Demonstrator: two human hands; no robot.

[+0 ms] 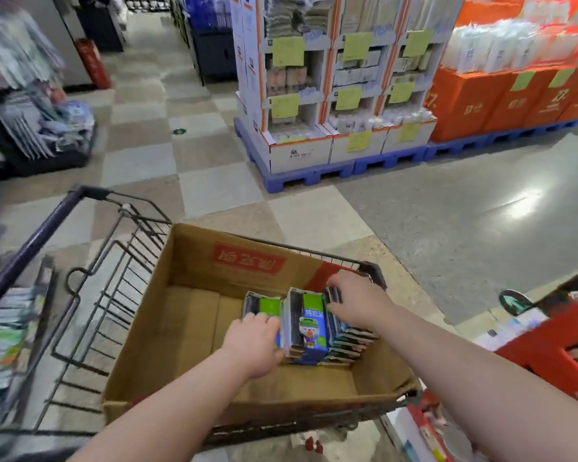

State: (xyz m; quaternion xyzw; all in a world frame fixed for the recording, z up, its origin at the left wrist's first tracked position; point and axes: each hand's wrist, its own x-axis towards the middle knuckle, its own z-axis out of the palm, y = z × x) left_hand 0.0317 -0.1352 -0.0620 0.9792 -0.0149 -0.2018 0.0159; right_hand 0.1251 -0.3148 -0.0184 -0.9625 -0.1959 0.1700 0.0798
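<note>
The blue-and-green packs [309, 323] stand on edge in a row at the near right of the cardboard box [194, 261], which sits in the wire cart [80, 228]. The left hand [252, 341] curls its fingers round the leftmost of them. The right hand [354, 301] clasps the rightmost ones from above (its thumb is hidden). Beyond, on the tiled floor [214, 181], a blue pallet [307, 176] carries display cartons [347, 78].

Left hand [252, 341], right hand [356, 301]: fingers curled
</note>
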